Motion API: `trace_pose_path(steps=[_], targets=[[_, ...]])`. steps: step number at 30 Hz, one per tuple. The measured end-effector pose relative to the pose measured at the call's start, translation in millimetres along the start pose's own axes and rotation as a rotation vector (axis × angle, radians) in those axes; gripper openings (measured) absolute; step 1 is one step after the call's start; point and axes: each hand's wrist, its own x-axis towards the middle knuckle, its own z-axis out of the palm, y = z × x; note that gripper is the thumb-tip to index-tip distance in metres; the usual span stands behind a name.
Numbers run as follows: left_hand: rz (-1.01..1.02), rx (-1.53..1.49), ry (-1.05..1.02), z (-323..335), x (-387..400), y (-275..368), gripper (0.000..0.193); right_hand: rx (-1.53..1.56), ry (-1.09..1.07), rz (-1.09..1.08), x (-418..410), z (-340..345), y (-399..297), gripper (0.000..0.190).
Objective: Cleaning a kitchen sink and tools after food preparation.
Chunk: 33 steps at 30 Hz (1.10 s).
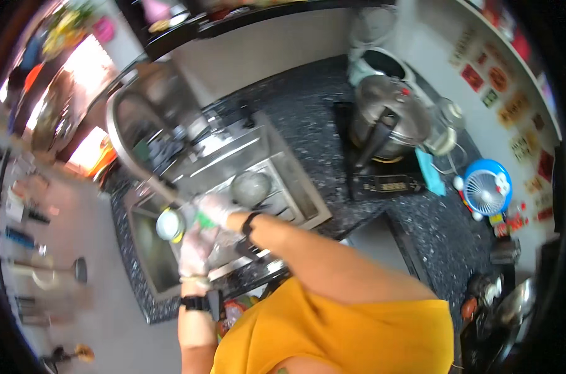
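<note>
Both hands are in whitish, see-through gloves over the double-bowl steel sink point(163, 292). My right hand point(216, 209) is closed around a green scrubbing pad point(204, 219), just right of the tap's spout. My left hand point(196, 252) is directly below, its fingertips against the green pad; blur hides whether it grips anything. Left of both hands, a round white vessel point(170, 225) with a yellow edge appears over the left bowl; what supports it is unclear. A clear, blurred item point(223, 247) lies beside my left hand. Beyond my right hand, a glass bowl point(250, 188) rests in the right bowl.
The curved tap point(119, 135) arches over the sink. A steel pressure cooker point(390, 117) stands on an induction hob point(385, 184) at right, with a teal cloth point(430, 170) beside it. Further right is a blue fan point(487, 188). Utensils point(44, 271) hang at far left.
</note>
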Motion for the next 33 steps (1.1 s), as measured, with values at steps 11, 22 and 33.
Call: trace_pose_path(steps=[11, 22, 33], targets=[[-0.497, -0.935, 0.064, 0.2, 27.0, 33.5, 0.062, 0.206, -0.429, -0.045, -42.7, -62.1, -47.6, 0.036], [-0.313, -0.844, 0.115, -2.6, 70.7, 4.3, 0.025, 0.042, -0.524, -0.018, -61.6, -104.1, -28.3, 0.047], [-0.088, -0.24, 0.042, -16.5, 51.2, 62.0, 0.026, -0.163, -0.14, -0.265, -14.4, -53.3, -31.3, 0.057]])
